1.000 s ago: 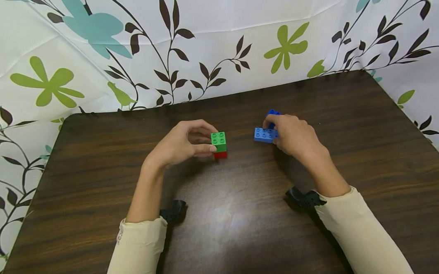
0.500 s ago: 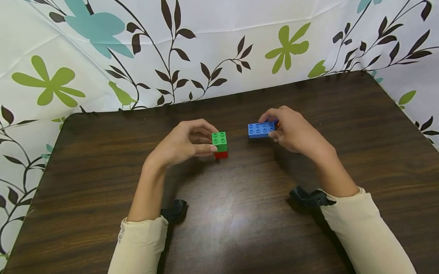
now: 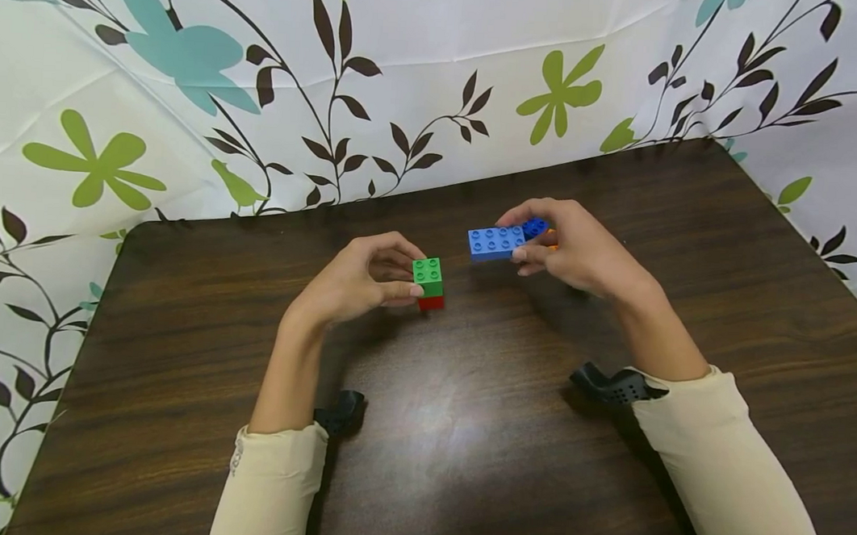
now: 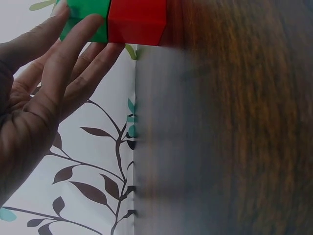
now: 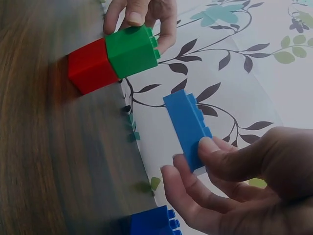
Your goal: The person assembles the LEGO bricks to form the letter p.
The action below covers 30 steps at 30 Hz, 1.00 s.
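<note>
On the worktop (image 3: 448, 454) lies a pale glare; shadows are soft; both wrist views look dimmer, partly blurred.

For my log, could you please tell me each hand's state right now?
Left hand: holding the green block atop the red block.
Right hand: holding the light blue block.

Head view: from above near side of worktop (image 3: 434, 429), facing forward and down; widest and farthest off, taking in both hands, sleeves (image 3: 723, 477) and patterned cloth (image 3: 426, 33) behind. Left wrist view: low, close to left hand (image 4: 39, 112), turned sideways, worktop filling right of frame, cloth at left. Right wrist view: close to right hand (image 5: 274, 166), also turned, worktop at left, looking across to left hand. All three share green block (image 3: 428, 278) and red block (image 3: 431, 303); head and right wrist share light-blue block (image 3: 495, 243).
</note>
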{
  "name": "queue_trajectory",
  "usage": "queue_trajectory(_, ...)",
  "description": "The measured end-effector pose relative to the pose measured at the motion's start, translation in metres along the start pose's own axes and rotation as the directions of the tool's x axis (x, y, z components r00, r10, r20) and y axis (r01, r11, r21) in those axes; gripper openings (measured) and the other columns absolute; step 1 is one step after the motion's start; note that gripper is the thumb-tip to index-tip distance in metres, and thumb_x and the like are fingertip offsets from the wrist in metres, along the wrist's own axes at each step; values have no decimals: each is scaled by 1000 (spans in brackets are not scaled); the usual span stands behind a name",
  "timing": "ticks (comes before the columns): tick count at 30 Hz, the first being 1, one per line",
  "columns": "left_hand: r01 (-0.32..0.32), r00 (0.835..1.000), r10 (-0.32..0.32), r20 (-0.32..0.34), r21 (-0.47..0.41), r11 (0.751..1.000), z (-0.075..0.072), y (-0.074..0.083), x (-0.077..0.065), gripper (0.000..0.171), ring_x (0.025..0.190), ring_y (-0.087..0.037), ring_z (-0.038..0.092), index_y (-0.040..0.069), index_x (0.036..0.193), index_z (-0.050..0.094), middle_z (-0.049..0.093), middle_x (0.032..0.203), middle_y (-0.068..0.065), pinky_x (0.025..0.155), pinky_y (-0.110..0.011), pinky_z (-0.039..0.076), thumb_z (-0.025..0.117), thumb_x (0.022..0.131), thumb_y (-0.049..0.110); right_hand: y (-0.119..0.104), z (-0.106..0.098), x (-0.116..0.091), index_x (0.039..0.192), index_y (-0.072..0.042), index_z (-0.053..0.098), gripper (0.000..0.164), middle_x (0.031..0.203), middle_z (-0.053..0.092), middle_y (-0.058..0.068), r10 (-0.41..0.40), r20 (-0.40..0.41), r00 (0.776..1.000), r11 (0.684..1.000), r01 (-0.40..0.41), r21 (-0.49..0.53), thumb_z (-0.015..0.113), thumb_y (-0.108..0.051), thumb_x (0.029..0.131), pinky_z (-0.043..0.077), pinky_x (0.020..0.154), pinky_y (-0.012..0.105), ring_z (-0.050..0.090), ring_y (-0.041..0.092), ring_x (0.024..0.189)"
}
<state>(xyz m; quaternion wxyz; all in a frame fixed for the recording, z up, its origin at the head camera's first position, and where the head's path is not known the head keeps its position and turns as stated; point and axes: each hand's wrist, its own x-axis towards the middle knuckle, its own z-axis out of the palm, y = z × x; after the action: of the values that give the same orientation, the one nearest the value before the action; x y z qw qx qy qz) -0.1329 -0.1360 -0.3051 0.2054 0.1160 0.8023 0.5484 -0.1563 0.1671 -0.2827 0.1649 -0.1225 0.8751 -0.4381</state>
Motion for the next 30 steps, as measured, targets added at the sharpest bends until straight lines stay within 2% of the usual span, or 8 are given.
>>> queue_trajectory(5, -4, 1000, 4, -1, -4, 1000, 1, 0, 0, 39, 107, -29, 75, 6, 127, 68, 72, 121, -17, 88, -38, 68, 81, 92, -5, -2, 2, 0, 141, -3, 64, 42, 146, 51, 22, -18, 11, 1000, 994, 16, 105, 68, 8, 100, 68, 87, 42, 70, 45, 110)
queue_trajectory(11, -4, 1000, 4, -7, -16, 1000, 3, 1, 1, 38, 107, -28, 75, 5, 126, 67, 72, 120, -18, 87, -38, 68, 80, 92, -6, -4, 6, -1, 141, 1, 63, 42, 148, 51, 24, -55, 24, 998, 984, 50, 168, 67, 9, 100, 68, 87, 45, 69, 50, 111)
queue_trajectory(17, -6, 1000, 6, -16, -5, 1000, 5, 2, 1, 37, 108, -28, 76, 6, 125, 68, 73, 119, -16, 88, -37, 68, 81, 92, -5, -8, 9, -2, 142, 0, 62, 43, 148, 50, 22, -68, 7, 998, 982, 66, 177, 66, 9, 101, 68, 88, 44, 69, 49, 111)
queue_trajectory(23, -17, 999, 18, -31, 47, 999, 8, 3, 2, 35, 110, -26, 76, 9, 124, 68, 74, 118, -13, 88, -34, 67, 82, 93, 0, -12, 14, -4, 141, -3, 64, 43, 148, 51, 20, -86, -22, 996, 982, 89, 167, 67, 9, 100, 68, 86, 42, 72, 40, 104)
queue_trajectory(30, -38, 999, 40, -35, 64, 997, 10, 2, 3, 34, 110, -27, 76, 10, 123, 68, 73, 118, -12, 88, -33, 65, 82, 94, 2, -14, 23, -4, 139, -3, 66, 43, 147, 53, 17, -127, -46, 991, 976, 133, 174, 69, 10, 99, 69, 82, 40, 72, 34, 96)
